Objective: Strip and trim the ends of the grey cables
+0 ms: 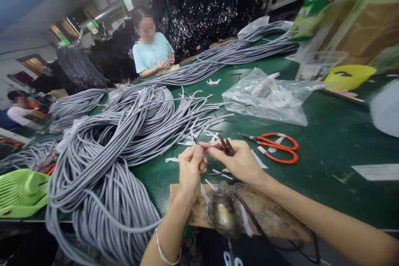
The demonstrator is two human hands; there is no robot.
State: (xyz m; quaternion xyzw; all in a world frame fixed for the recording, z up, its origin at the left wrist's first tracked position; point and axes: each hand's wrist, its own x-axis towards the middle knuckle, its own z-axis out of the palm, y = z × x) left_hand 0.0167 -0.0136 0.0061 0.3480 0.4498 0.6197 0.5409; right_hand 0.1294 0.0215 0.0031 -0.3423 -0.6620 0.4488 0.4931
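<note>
My left hand (pixel 191 164) is closed in a pinch, fingertips touching those of the other hand. Between them run thin wires (pixel 215 144), partly reddish and mostly covered by the fingers. My right hand (pixel 241 160) is closed around small snips (pixel 227 146), whose dark blades point up past the fingers. Just beyond the hands lie the stripped ends of grey cables (pixel 187 110) and white scraps (pixel 212 135). To the right rest scissors (pixel 279 146) with orange handles. Below the hands, a grimy metal pot (pixel 225 214) stands on a wooden board (pixel 274 216).
Big coils of grey cable (pixel 115 174) cover the left side of the green table (pixel 330 191). A clear plastic bag (pixel 268 99), a yellow bowl (pixel 349 77) and a green fan (pixel 21 193) stand around. A co-worker (pixel 152 54) sits across the table.
</note>
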